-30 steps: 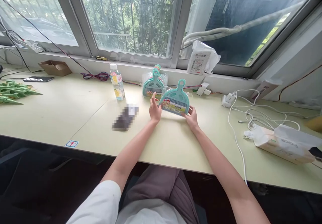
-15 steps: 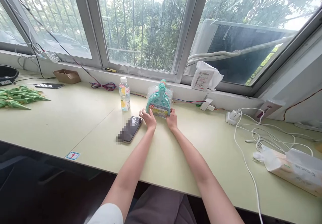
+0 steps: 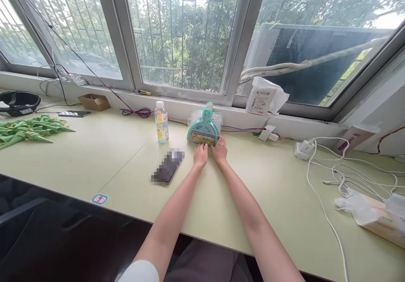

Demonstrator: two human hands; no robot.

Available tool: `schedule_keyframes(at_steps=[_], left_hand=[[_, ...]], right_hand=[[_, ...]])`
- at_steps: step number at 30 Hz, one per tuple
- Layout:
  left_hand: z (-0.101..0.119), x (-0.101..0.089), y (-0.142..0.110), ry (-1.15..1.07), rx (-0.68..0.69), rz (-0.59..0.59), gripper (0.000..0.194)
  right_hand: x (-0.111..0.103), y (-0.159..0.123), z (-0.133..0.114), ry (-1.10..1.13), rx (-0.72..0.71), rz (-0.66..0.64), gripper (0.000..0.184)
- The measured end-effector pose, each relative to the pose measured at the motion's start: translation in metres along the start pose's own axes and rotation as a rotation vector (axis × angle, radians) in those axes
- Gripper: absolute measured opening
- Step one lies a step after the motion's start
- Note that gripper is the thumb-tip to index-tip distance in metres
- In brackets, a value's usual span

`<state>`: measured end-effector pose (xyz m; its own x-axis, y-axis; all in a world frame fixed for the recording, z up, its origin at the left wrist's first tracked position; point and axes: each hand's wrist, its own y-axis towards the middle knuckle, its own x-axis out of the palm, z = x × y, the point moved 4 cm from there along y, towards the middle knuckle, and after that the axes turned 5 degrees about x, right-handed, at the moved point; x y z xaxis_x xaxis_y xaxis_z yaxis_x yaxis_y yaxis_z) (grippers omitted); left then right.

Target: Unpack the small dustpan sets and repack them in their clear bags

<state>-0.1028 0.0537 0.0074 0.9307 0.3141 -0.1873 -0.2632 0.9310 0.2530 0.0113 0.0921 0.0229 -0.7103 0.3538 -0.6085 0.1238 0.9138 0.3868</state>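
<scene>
A teal plastic dustpan [image 3: 204, 129] stands upright at the back of the pale green desk [image 3: 104, 159], with a colored label along its lower edge. Clear plastic wrap [image 3: 215, 119] surrounds it, and a second dustpan seems stacked behind it, mostly hidden. My left hand [image 3: 200, 155] rests at the dustpan's lower edge, and my right hand [image 3: 220, 150] touches its lower right corner. Neither hand visibly grips it. A smartphone [image 3: 167, 166], partly blurred, lies just left of my left hand.
A water bottle [image 3: 161, 122] stands left of the dustpans. Green plastic pieces [image 3: 28, 132] lie at far left. White cables and a charger [image 3: 302, 150] spread right, near a tissue pack [image 3: 370, 216]. Wires run along the windowsill [image 3: 190, 98], which holds a cardboard box [image 3: 94, 102].
The two dustpans, apart a second ago, now stand together as one stack. My hands have moved closer together, and the view has shifted upward and away from my lap.
</scene>
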Motion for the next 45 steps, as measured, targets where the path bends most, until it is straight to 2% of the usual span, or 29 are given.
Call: schedule_keyframes(at_steps=[5, 12, 17, 23, 27, 31, 35, 38, 41, 45], left_hand=[[-0.001, 0.001, 0.001, 0.131, -0.017, -0.076, 0.042], [-0.008, 0.004, 0.009, 0.218, -0.01, -0.02, 0.048], [-0.019, 0.011, 0.021, 0.298, 0.058, -0.015, 0.047], [-0.025, 0.01, 0.023, 0.396, 0.057, 0.037, 0.04], [-0.019, 0.007, 0.019, 0.32, 0.082, 0.088, 0.027], [-0.015, 0.007, 0.016, 0.187, 0.044, 0.093, 0.025], [-0.007, 0.012, 0.011, 0.103, 0.054, 0.023, 0.024], [-0.001, 0.019, 0.007, 0.09, 0.103, -0.103, 0.024], [0.001, 0.027, 0.004, 0.153, 0.14, -0.228, 0.024], [0.005, 0.034, -0.001, 0.311, 0.282, -0.312, 0.025]], right_hand=[[-0.022, -0.026, -0.001, -0.04, -0.04, 0.005, 0.049], [-0.054, -0.074, 0.035, -0.132, -0.109, -0.097, 0.043], [-0.052, -0.079, 0.057, -0.197, -0.138, -0.143, 0.036], [-0.048, -0.077, 0.058, -0.272, -0.136, -0.186, 0.033], [-0.049, -0.079, 0.057, -0.292, -0.146, -0.214, 0.032], [-0.05, -0.081, 0.055, -0.309, -0.19, -0.232, 0.03], [-0.052, -0.083, 0.048, -0.32, -0.236, -0.237, 0.029], [-0.055, -0.085, 0.042, -0.333, -0.252, -0.229, 0.029], [-0.059, -0.087, 0.038, -0.329, -0.261, -0.21, 0.03], [-0.064, -0.086, 0.035, -0.254, -0.265, -0.165, 0.038]])
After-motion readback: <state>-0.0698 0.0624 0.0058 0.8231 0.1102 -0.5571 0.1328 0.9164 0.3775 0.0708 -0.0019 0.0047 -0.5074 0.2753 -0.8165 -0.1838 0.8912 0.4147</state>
